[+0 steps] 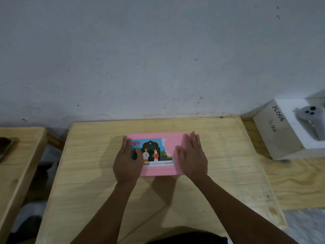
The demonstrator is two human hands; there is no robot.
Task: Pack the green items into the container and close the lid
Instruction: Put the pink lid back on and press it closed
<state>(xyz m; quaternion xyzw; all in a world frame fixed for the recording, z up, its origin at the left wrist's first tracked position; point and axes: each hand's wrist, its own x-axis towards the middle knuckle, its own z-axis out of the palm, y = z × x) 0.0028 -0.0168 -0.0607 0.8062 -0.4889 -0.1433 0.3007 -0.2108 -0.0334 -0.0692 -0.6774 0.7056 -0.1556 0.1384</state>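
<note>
A pink rectangular container (pixel 158 171) sits in the middle of the wooden table (pixel 88 173), its pink lid (pixel 171 143) lying on top with a colourful printed label. My left hand (pixel 125 162) lies flat on the lid's left end, fingers together and pointing away from me. My right hand (pixel 192 157) lies flat on the lid's right end in the same way. Both palms rest on the lid without gripping it. No green items are in view; the inside of the container is hidden by the lid.
A white box (pixel 281 136) marked JS 006 with a grey device in it stands at the right on a second wooden surface. Another wooden table (pixel 19 155) stands at the left with a dark object at its edge. A grey wall rises behind.
</note>
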